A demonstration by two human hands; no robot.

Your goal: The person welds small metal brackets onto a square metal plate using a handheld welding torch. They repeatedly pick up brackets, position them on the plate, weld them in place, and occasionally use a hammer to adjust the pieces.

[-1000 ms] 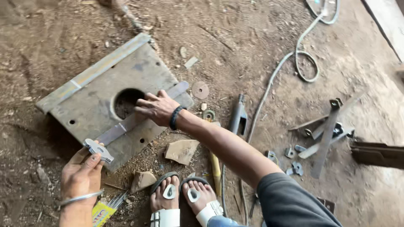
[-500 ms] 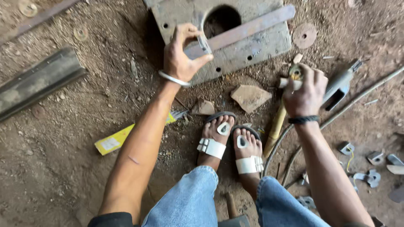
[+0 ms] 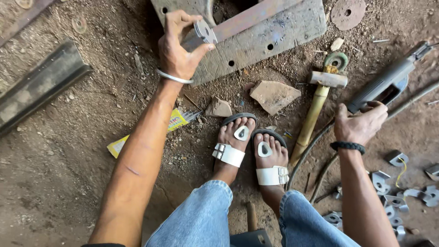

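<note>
Since half a second ago, the right hand [image 3: 361, 123] has left the hammer [image 3: 320, 98] and now grasps the grinder [image 3: 388, 84]. Pinched in the left hand [image 3: 178, 48], a small metal piece [image 3: 204, 31] sits over the steel plate [image 3: 270, 36], not yet laid down. Nearby, a yellow packet [image 3: 137, 137] lies flat on the dirt.

The floor [image 3: 59, 183] is bare, packed dirt strewn with grit and metal scraps. A thick steel plate [image 3: 274, 32] with drilled holes lies at the top centre, a flat bar [image 3: 256, 16] across it. A dark steel channel [image 3: 41, 84] lies at the upper left. Two broken stones [image 3: 273, 95] sit at the centre, a hammer [image 3: 318, 98] with a yellowish handle just right of them. A yellow packet [image 3: 171, 123] lies left of centre, a rusty disc [image 3: 347, 13] at the upper right, and small bent brackets [image 3: 393, 199] are scattered at the lower right.
</note>
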